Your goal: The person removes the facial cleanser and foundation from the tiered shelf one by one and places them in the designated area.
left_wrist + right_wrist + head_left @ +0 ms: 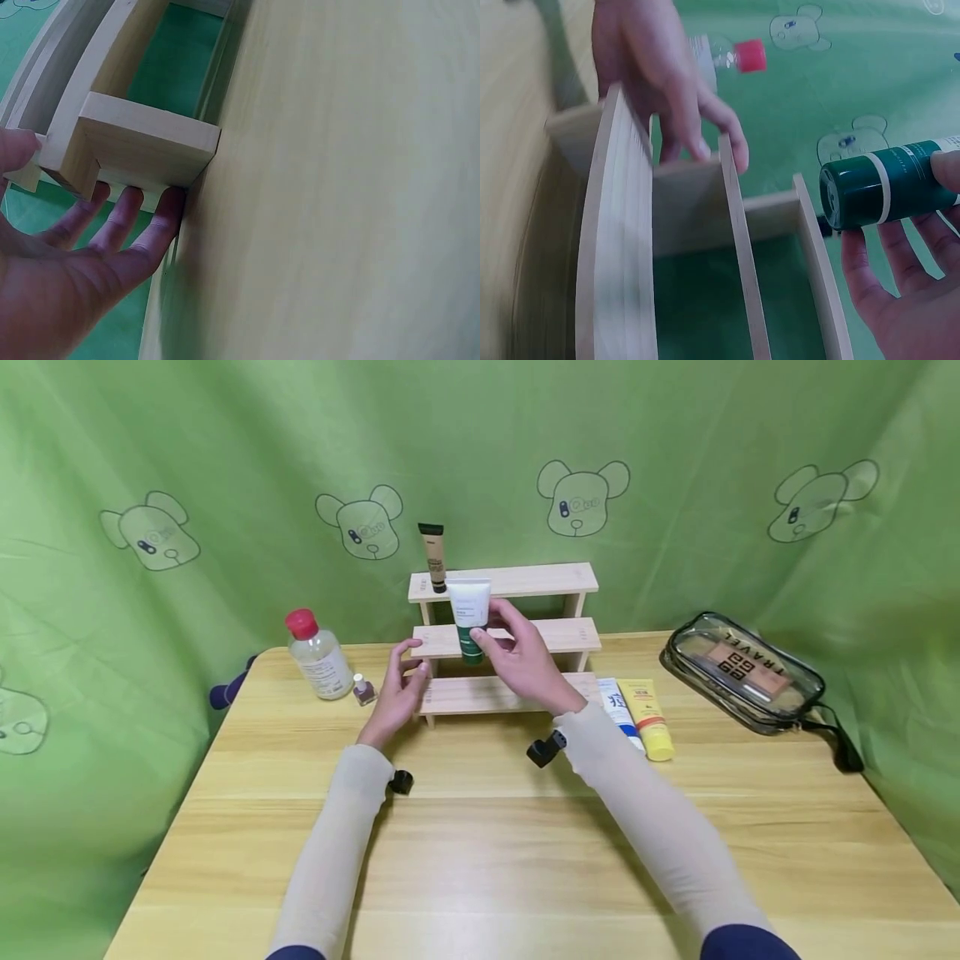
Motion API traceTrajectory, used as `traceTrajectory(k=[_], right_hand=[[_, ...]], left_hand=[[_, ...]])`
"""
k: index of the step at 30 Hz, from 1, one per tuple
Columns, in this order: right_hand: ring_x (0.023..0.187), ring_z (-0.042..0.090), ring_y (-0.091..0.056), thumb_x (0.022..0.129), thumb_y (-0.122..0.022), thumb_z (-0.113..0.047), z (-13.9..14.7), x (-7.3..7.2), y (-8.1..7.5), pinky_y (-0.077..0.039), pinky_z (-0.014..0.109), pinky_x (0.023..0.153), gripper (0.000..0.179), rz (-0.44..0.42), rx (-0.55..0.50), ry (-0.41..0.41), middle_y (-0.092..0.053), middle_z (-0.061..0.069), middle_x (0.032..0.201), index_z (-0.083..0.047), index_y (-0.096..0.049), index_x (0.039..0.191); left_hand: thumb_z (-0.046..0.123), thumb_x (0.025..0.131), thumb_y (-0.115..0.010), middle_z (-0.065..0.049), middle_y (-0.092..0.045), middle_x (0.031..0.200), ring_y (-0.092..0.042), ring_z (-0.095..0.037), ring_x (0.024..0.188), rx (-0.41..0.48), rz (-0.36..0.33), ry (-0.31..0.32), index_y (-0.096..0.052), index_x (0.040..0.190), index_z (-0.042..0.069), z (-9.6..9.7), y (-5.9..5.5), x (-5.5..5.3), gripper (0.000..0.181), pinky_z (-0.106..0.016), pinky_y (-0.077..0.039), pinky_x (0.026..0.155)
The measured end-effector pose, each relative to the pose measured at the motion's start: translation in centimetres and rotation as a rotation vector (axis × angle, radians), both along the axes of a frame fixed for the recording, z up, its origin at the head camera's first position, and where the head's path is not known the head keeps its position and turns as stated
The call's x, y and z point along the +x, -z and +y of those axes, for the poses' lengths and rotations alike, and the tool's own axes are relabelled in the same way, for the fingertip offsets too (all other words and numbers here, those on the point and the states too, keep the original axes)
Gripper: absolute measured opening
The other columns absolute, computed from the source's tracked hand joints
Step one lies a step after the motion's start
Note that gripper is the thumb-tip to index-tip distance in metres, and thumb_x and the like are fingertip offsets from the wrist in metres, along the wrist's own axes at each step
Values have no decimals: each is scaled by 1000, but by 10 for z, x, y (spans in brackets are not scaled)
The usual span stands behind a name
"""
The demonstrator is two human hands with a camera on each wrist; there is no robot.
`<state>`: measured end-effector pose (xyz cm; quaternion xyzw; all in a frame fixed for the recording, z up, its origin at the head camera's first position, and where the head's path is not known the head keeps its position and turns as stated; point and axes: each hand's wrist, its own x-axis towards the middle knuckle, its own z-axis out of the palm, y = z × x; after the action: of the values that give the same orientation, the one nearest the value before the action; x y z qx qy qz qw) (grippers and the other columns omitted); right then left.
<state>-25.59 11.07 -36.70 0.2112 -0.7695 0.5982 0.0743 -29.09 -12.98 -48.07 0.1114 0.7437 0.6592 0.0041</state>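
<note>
My right hand [521, 656] holds a white-and-green squeeze tube [470, 610] upright, green cap down, thumb in front and fingers behind. It overlaps the middle tier of a three-tier wooden display shelf [480, 695] in the head view. In the right wrist view the green cap end [855, 191] points toward the shelf boards. At the shelf's left end, my left hand [401, 693] rests with fairly straight fingertips against the side panel [150, 146]. A beige tube with black ends [434, 556] stands at the left of the top tier.
Left of the shelf stand a clear bottle with a red cap [321, 658] and a small nail polish bottle [363, 691]. A white-and-blue tube [619, 710] and a yellow tube [647, 718] lie right of it. Farther right is a clear travel pouch [742, 672]. Green curtain [480, 460] hangs behind.
</note>
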Motion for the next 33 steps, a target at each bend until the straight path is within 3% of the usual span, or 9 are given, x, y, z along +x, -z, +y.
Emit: traceTrajectory(k=[8,16,20,27,33], right_hand=[[137,33,-62,110,-65,-13,29,2,2,-56,50,116,43,-1,28,69,-65,20,145,-5,-55,151],[136,32,-62,111,-63,-13,57,11,3,-56,52,115,43,-7,57,128,-65,19,145,-5,-55,152],[134,30,-63,111,-63,-14,71,13,5,-57,47,115,42,-15,80,161,-65,19,144,-5,-55,152],[132,26,-61,112,-61,-15,95,18,8,-57,26,109,42,-37,86,217,-63,19,145,-3,-53,152],[131,21,-60,113,-59,-16,118,24,12,-57,26,110,43,-61,120,273,-62,18,147,-6,-53,154]], left_hand=[[17,116,-52,-29,-51,154,-57,-48,140,4,5,0,-38,159,28,-1,-1,-1,47,-51,-49,111],[17,116,-50,-29,-50,157,-55,-49,142,3,-10,3,-36,161,29,0,-2,0,49,-56,-47,116],[17,116,-51,-30,-51,154,-57,-49,140,0,-4,-6,-37,159,28,0,-2,1,46,-58,-47,117],[20,116,-51,-28,-52,153,-58,-47,138,-8,-10,4,-38,159,30,0,0,1,46,-55,-48,116],[20,116,-51,-29,-51,153,-58,-48,138,-5,-19,3,-37,160,31,0,0,1,47,-56,-48,115]])
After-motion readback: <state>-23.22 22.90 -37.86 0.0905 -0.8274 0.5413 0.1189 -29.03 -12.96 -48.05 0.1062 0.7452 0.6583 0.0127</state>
